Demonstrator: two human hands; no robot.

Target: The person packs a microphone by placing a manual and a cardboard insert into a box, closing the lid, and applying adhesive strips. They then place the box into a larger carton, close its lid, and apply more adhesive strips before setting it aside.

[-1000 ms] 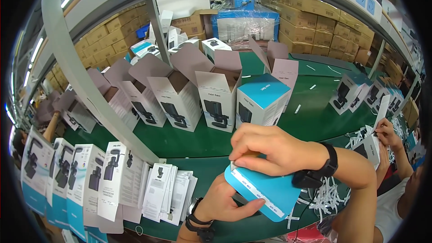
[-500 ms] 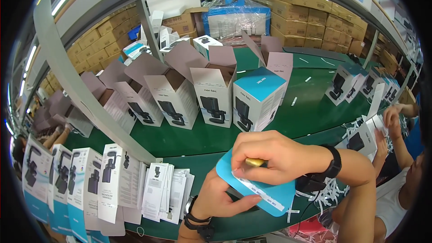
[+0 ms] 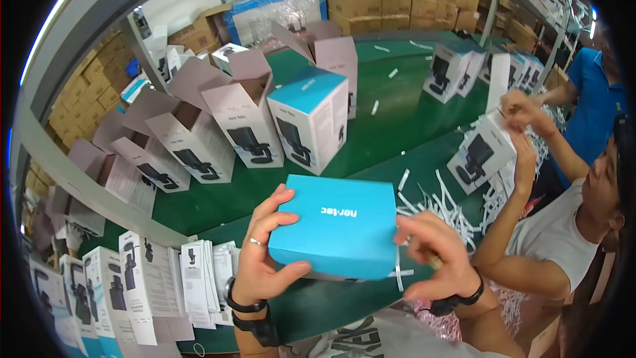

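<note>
A closed carton with a blue top [image 3: 331, 232] is in front of me, tilted with its blue face toward me. My left hand [image 3: 265, 258] grips its left side, fingers along the far left edge and thumb at the near edge. Against the right side rest the curled fingers of my right hand [image 3: 444, 258]; a small yellowish object [image 3: 435, 262] is tucked in its palm, mostly hidden. Beyond stands another closed blue-topped carton [image 3: 308, 119]. Left of it, several white cartons with open flaps [image 3: 245, 119] stand in a row.
Flattened cartons [image 3: 140, 285] and a leaflet stack [image 3: 199, 285] are at the lower left. White paper strips [image 3: 444, 212] are strewn on the green table [image 3: 391, 126]. At right, a co-worker's hands [image 3: 523, 139] handle a white carton [image 3: 482, 152]. A grey post [image 3: 99, 179] rises at left.
The carton has turned so its blue top shows broadly. My right hand has moved off the white strip on its blue face to the right side. The view has swung right.
</note>
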